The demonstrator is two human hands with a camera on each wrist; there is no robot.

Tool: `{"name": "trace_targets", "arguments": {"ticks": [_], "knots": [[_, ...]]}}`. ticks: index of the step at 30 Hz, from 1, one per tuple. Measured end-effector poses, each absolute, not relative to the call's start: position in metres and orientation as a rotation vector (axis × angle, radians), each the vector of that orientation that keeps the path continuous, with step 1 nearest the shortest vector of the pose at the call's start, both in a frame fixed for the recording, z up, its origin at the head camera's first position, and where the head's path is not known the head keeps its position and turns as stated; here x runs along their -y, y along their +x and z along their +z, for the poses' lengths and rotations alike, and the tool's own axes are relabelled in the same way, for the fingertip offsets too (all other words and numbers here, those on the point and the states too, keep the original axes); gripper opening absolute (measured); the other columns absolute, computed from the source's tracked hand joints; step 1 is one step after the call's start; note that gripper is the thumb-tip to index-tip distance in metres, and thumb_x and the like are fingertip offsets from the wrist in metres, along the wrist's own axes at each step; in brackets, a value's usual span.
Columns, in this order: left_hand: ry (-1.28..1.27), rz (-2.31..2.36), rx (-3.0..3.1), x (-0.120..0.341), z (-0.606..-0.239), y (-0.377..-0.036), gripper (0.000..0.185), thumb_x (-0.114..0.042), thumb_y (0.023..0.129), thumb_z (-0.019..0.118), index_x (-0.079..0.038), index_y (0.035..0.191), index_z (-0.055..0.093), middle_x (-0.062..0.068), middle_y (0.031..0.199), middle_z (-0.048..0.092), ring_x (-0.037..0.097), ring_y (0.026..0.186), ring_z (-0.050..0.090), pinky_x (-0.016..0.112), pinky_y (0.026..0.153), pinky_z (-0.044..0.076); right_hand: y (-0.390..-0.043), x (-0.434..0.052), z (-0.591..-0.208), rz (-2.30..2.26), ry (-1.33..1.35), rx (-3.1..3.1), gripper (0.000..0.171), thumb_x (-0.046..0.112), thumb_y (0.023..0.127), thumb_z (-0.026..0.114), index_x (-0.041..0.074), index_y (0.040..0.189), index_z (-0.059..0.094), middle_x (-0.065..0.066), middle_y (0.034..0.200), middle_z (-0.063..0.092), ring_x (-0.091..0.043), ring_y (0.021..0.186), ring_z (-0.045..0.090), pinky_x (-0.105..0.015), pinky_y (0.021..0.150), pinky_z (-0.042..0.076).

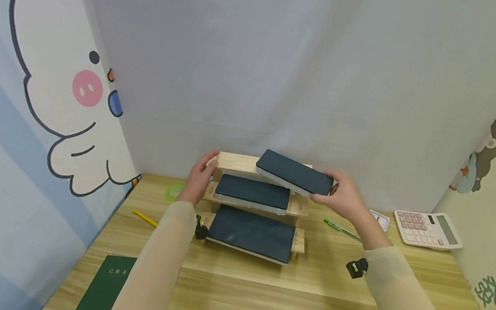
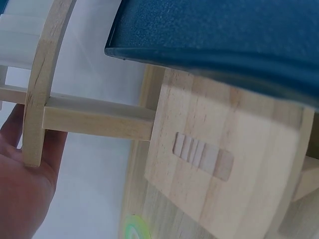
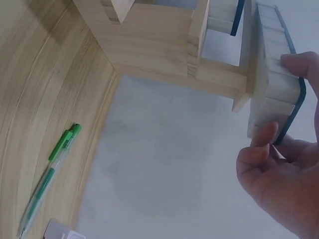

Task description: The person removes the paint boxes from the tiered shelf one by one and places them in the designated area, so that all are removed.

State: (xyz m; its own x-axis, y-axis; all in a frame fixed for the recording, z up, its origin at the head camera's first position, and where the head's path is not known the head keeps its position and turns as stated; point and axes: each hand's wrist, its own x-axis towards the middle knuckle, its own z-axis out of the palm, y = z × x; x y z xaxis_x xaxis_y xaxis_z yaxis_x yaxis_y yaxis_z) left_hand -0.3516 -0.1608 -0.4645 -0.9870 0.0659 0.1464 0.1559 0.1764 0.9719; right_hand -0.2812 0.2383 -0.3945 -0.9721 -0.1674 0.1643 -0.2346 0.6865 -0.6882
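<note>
A three-tier wooden stand (image 1: 238,163) sits at the back of the desk. A dark phone (image 1: 251,234) lies on its lowest tier and another (image 1: 251,191) on the middle tier. My left hand (image 1: 202,174) grips the left end of the top tier, and in the left wrist view its palm (image 2: 25,189) lies against the curved side rail (image 2: 42,84). My right hand (image 1: 327,186) pinches the right end of a third dark phone (image 1: 295,172) and holds it tilted just above the top tier. The right wrist view shows its white underside (image 3: 271,74) between my fingertips (image 3: 294,62).
A green pen (image 1: 341,229) and a small card (image 1: 379,219) lie to the right of the stand, with a calculator (image 1: 427,230) further right. A green tape ring (image 1: 174,191) and a yellow pencil (image 1: 145,218) are to the left. A green notebook (image 1: 106,280) sits near left. Walls close in behind.
</note>
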Motion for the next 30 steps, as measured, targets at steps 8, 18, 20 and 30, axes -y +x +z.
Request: {"name": "trace_targets", "arguments": {"ticks": [8,18,20,30], "knots": [[-0.218,-1.993,2.352,0.157,-0.449,-0.339,0.051,-0.037,0.114,0.046,-0.022,0.162,0.042,0.005,0.168,0.032,0.030,0.133,0.045,0.051,0.101,0.038,-0.263,-0.247,-0.396,1.204,0.263,2.803,0.077,0.027,0.086,0.085,-0.005,0.148,0.051,-0.022,0.110,0.062,-0.027,0.077,0.057,-0.037,0.061,0.048],[-0.198,-1.969,2.371,0.162,-0.463,-0.351,0.053,-0.047,0.111,0.047,-0.029,0.160,0.044,-0.001,0.169,0.029,0.025,0.146,0.038,0.054,0.111,0.037,-0.241,-0.264,-0.398,1.200,0.245,2.762,0.077,0.029,0.090,0.083,0.001,0.153,0.049,-0.026,0.134,0.054,-0.028,0.080,0.054,-0.036,0.064,0.047],[-0.188,-1.979,2.369,0.162,-0.463,-0.351,0.053,-0.047,0.111,0.048,-0.029,0.160,0.044,-0.002,0.168,0.030,0.025,0.148,0.037,0.056,0.114,0.036,-0.236,-0.268,-0.399,1.185,0.232,2.760,0.076,0.030,0.090,0.083,0.000,0.152,0.050,-0.026,0.135,0.053,-0.028,0.081,0.053,-0.036,0.065,0.047],[-0.207,-1.954,2.383,0.161,-0.465,-0.351,0.053,-0.048,0.111,0.047,-0.029,0.161,0.043,-0.003,0.169,0.029,0.023,0.149,0.035,0.056,0.115,0.035,-0.210,-0.286,-0.409,1.230,0.141,2.734,0.079,0.032,0.090,0.085,-0.006,0.149,0.049,-0.026,0.136,0.050,-0.027,0.085,0.053,-0.030,0.065,0.049]]}}
